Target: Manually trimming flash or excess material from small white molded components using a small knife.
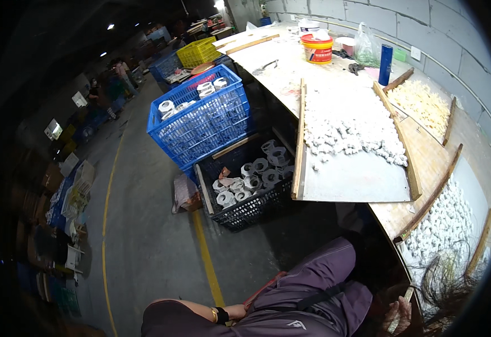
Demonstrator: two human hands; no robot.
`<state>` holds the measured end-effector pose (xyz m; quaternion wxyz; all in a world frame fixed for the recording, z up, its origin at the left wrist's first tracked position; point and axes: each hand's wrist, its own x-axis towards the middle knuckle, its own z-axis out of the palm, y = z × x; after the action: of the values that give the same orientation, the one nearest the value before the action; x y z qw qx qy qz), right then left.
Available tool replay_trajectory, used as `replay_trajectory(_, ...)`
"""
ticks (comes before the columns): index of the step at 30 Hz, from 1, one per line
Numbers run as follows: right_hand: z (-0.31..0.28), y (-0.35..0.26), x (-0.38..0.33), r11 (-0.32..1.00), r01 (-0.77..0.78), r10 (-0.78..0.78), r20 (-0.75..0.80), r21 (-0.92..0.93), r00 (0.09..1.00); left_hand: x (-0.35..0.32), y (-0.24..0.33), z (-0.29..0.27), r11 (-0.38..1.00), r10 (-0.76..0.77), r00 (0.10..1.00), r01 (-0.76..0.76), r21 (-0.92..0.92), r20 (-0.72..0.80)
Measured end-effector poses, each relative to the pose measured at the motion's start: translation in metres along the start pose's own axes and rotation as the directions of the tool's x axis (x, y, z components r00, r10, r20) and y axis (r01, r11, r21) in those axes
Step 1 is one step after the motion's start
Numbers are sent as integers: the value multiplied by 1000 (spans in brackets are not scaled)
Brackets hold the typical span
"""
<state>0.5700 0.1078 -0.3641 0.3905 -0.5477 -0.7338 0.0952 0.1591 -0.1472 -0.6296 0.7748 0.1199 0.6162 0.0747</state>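
While we look down past our lap, our right hand point(400, 314) rests at the bench point(425, 154) edge, fingers curled narrow around a pale stick-like piece point(396, 323); what it is we cannot tell. Our left hand point(235, 312) lies on the purple trousers point(313, 286), a dark band at the wrist; its fingers are hidden, so we cannot tell their spread. Just above the right hand a tray of white lumps point(442, 224) sits on the bench. Left of the bench stand a black crate point(251, 208) and a blue crate point(200, 126), both holding white rolls.
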Motion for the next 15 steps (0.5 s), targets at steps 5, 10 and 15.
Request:
replay_trajectory(5,-1,-32,17,998,-27,30,-56,63,998,-9,4,-23,988,37,997,-27,153,-67)
replay_trajectory(10,-14,-36,26,999,-38,39,-134,15,990,-9,19,-43,956,26,993,8,294,-112)
replay_trajectory(15,-18,-40,21,997,-82,79,-179,-11,981,5,27,-61,836,90,991,-22,548,-98)
